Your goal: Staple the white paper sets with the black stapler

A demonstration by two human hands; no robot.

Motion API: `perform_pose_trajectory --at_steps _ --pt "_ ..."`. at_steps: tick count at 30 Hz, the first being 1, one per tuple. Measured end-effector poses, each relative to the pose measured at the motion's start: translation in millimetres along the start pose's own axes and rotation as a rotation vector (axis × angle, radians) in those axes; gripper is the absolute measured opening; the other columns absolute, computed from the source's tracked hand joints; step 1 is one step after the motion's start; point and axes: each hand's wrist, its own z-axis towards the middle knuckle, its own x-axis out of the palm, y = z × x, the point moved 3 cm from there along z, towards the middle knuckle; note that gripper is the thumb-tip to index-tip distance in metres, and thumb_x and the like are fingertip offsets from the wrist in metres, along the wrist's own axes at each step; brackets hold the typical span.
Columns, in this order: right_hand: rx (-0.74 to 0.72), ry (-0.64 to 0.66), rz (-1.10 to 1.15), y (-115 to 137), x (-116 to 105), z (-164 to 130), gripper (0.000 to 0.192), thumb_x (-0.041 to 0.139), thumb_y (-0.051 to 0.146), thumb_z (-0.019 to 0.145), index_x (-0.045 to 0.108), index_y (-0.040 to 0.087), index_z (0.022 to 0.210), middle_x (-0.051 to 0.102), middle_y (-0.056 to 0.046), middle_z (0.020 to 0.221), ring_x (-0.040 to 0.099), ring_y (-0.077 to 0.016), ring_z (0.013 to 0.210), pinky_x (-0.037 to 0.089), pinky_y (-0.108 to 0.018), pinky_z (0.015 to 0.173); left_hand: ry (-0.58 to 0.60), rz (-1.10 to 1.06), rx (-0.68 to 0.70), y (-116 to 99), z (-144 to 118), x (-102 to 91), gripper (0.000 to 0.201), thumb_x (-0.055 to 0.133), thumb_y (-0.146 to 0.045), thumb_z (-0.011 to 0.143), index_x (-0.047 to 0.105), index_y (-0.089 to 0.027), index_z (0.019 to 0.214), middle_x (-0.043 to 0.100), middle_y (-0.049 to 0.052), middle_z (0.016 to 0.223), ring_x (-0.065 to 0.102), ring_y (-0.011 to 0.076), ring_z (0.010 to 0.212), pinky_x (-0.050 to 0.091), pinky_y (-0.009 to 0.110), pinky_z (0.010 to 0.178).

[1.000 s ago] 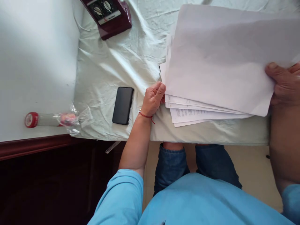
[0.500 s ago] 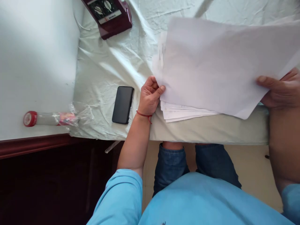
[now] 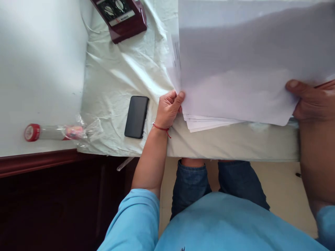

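White paper makes up the loose stack point(image 3: 243, 69) that both hands hold, to the right of the phone point(image 3: 136, 116). Its broad top sheet is blank on the upper face and runs out of view at the far right; below it, edges of further sheets fan out unevenly, and some blurred print shows along the side nearer the phone.

Just right of the phone, the left hand point(image 3: 169, 108) is nearly closed, pinching the near edge of the stack between thumb and curled fingers. A red cord point(image 3: 161, 128) circles that wrist. Well to the right of the phone, the right hand point(image 3: 314, 97) is partly open around the stack's other side: its thumb lies flat on the top sheet, while its fingers are mostly hidden.

Pale green cloth point(image 3: 110, 76) covers the table, wrinkled all round the phone. Above the phone and a little left stands a dark red box point(image 3: 128, 24) with two knobs. Well left of the phone, a clear bottle point(image 3: 52, 132) with a red cap lies on its side, crinkled plastic point(image 3: 92, 130) about its nearer end.
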Motion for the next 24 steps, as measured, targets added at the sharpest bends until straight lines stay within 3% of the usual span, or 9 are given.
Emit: perform_pose_trajectory --at_steps 7,11,13,16,20,24 --pt "0.012 -0.03 0.03 2.0 3.4 -2.8 0.047 0.083 0.041 0.072 0.062 0.034 0.113 0.066 0.0 0.114 0.061 -0.0254 0.123 0.049 -0.049 0.105 0.082 0.029 -0.033 -5.0 -6.0 6.1 0.057 0.081 -0.067 0.091 0.069 -0.017 0.065 0.06 -0.001 0.064 0.05 0.0082 0.058 0.041 0.022 0.052" --pt "0.036 0.042 0.082 4.5 5.1 -0.9 0.058 0.086 0.045 0.066 0.06 0.031 0.116 0.065 -0.001 0.117 0.058 -0.0274 0.127 0.05 -0.051 0.103 0.074 -0.052 0.024 -3.0 -5.5 7.1 0.041 0.085 -0.063 0.09 0.083 -0.022 0.09 0.077 0.002 0.084 0.071 0.0166 0.081 0.062 0.03 0.075" --pt "0.094 0.11 0.096 6.3 7.9 -2.3 0.062 0.087 0.046 0.065 0.058 0.03 0.117 0.063 -0.001 0.122 0.052 -0.0276 0.134 0.049 -0.051 0.104 0.071 -0.074 0.064 -0.1 -3.6 5.9 0.04 0.089 -0.062 0.087 0.083 -0.024 0.1 0.08 0.003 0.092 0.076 0.0202 0.093 0.065 0.035 0.086" --pt "0.168 0.182 0.076 9.6 13.9 -5.7 0.062 0.088 0.043 0.065 0.058 0.031 0.117 0.06 0.001 0.126 0.049 -0.0242 0.137 0.046 -0.047 0.11 0.068 -0.097 0.106 4.6 -1.5 3.4 0.04 0.096 -0.057 0.08 0.081 -0.027 0.101 0.08 0.002 0.096 0.077 0.0212 0.095 0.066 0.038 0.089" --pt "0.051 0.083 0.055 17.7 17.1 -6.9 0.054 0.087 0.04 0.068 0.061 0.031 0.113 0.063 0.0 0.121 0.055 -0.0242 0.131 0.041 -0.049 0.115 0.082 -0.122 0.157 5.6 -5.0 0.1 0.05 0.099 -0.06 0.073 0.079 -0.029 0.107 0.079 0.002 0.102 0.079 0.0238 0.098 0.066 0.041 0.091" --pt "0.007 -0.013 0.014 18.0 11.0 -9.8 0.04 0.084 0.045 0.07 0.066 0.03 0.103 0.066 0.0 0.112 0.06 -0.0246 0.123 0.045 -0.051 0.11 0.128 -0.055 0.121 5.8 -10.9 -2.5 0.053 0.09 -0.067 0.08 0.078 -0.028 0.113 0.079 0.004 0.104 0.079 0.0268 0.103 0.066 0.043 0.093"
